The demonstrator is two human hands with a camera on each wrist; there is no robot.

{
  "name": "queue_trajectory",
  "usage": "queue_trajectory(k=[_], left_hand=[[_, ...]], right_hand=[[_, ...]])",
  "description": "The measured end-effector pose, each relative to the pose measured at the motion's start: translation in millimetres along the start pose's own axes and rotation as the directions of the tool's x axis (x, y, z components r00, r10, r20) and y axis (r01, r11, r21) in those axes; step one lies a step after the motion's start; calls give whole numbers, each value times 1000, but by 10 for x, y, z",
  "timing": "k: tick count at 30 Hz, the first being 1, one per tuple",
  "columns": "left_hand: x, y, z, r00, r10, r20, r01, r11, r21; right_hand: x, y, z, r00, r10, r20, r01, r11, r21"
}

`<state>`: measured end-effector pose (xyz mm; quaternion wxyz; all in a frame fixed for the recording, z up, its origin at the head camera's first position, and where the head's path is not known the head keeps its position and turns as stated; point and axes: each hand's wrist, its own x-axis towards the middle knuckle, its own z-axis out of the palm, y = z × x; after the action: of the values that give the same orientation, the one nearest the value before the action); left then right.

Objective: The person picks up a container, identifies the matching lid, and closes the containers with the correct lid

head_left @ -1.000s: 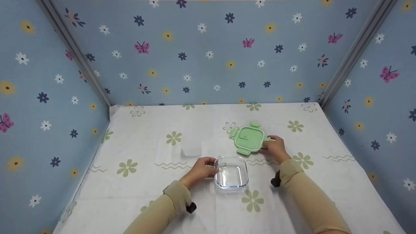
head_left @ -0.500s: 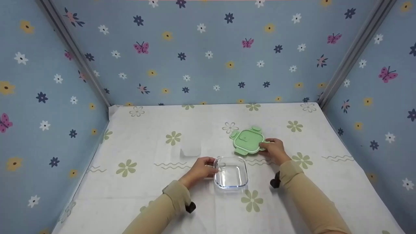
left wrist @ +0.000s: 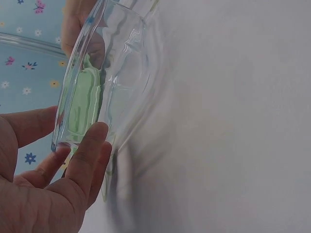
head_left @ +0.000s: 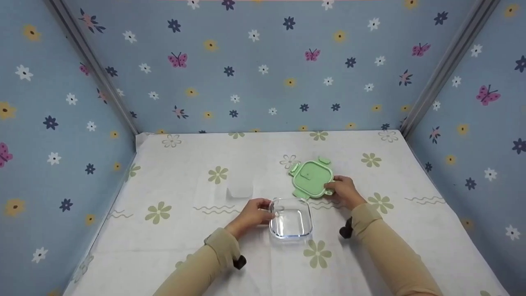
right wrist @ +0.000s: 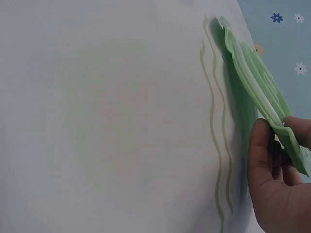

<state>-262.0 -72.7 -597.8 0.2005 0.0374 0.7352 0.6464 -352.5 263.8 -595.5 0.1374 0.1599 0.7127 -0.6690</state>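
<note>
Both hands are working: the left hand (head_left: 255, 210) is gripping the glass container (head_left: 291, 218) rim, while the right hand (head_left: 344, 191) is pinching the green lid (head_left: 310, 177), tilted off the worktop (head_left: 172, 230).

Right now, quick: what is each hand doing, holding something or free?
Left hand: grips the rim of the clear glass container.
Right hand: pinches the edge of the green lid, tilted off the tablecloth.
</note>
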Motion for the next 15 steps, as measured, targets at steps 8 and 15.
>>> queue_trajectory(k=[8, 15], left_hand=[[4, 5, -1, 1000, 8, -5, -8, 1000, -19], [6, 1, 4, 1000, -7, -3, 7, 1000, -5]], right_hand=[[-49, -20, 54, 999, -40, 5, 39, 998, 42], [-75, -85, 42, 996, -86, -25, 84, 993, -86]])
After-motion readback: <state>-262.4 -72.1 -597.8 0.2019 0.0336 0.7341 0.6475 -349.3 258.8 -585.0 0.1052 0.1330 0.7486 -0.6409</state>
